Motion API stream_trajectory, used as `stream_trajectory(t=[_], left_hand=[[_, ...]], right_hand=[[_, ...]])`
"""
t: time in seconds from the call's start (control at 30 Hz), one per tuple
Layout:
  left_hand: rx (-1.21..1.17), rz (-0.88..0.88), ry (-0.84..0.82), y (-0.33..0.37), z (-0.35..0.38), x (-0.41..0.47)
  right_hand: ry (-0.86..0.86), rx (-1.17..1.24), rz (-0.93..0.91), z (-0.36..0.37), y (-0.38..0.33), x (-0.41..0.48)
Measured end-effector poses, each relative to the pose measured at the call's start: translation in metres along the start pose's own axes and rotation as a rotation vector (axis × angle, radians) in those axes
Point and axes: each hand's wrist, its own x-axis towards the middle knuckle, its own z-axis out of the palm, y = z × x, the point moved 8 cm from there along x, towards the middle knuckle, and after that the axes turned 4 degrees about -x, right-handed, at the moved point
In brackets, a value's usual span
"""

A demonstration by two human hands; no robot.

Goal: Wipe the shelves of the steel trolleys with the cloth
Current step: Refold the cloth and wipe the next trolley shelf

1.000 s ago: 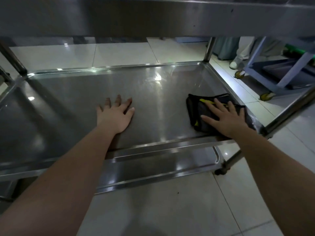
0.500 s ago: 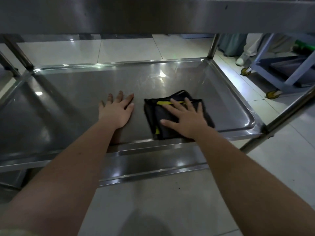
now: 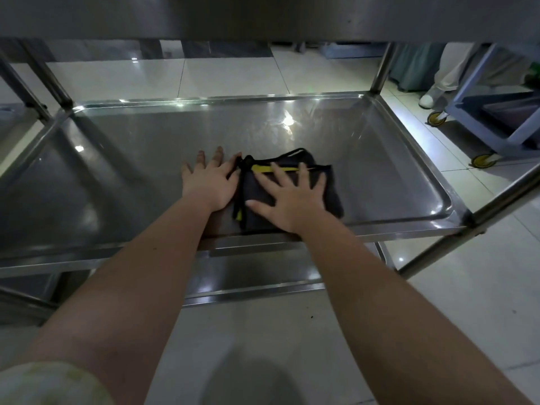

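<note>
- One dark cloth (image 3: 333,191) lies folded on the middle shelf (image 3: 117,171) of the steel trolley, near the shelf's near edge and a little right of its centre.
- The cloth's long axis runs left to right. A yellow stripe (image 3: 263,168) along its far part runs the same way, and a shorter yellow bit shows at its near left corner.
- Two bare hands are in view.
- The right hand (image 3: 292,197) presses flat on top of the cloth, fingers (image 3: 303,173) spread wide and pointing far.
- The left hand (image 3: 209,182) rests flat on the bare steel just left of the cloth, touching its left edge, fingers (image 3: 217,156) straight and closer together.
- Three shelves show: an upper shelf (image 3: 263,13) overhead, the middle one, and a lower shelf (image 3: 257,273) beneath.
- At the far right stands a blue-grey cart (image 3: 496,112) with two yellow wheels (image 3: 436,118) on the tiled floor (image 3: 233,77).
</note>
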Motion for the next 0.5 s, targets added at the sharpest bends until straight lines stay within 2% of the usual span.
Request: stream_trajectory(t=[0.07,0.13,0.2,0.37,0.5], left_hand=[[-0.012,-0.003,-0.013,-0.002,-0.002,0.000],[-0.019,-0.007,-0.010,-0.002,-0.002,0.000],[-0.022,-0.013,-0.010,0.000,-0.001,0.000],[-0.021,-0.007,-0.012,0.004,0.005,0.006],[-0.010,-0.012,-0.019,0.004,0.010,0.008]], right_hand=[[-0.003,0.012,-0.057,0.000,-0.012,-0.001],[0.044,0.040,-0.054,-0.005,0.015,-0.004],[0.048,0.044,0.024,-0.006,0.068,-0.006],[-0.020,0.100,0.367,-0.002,0.218,-0.036],[-0.082,0.077,0.369,0.007,0.235,-0.054]])
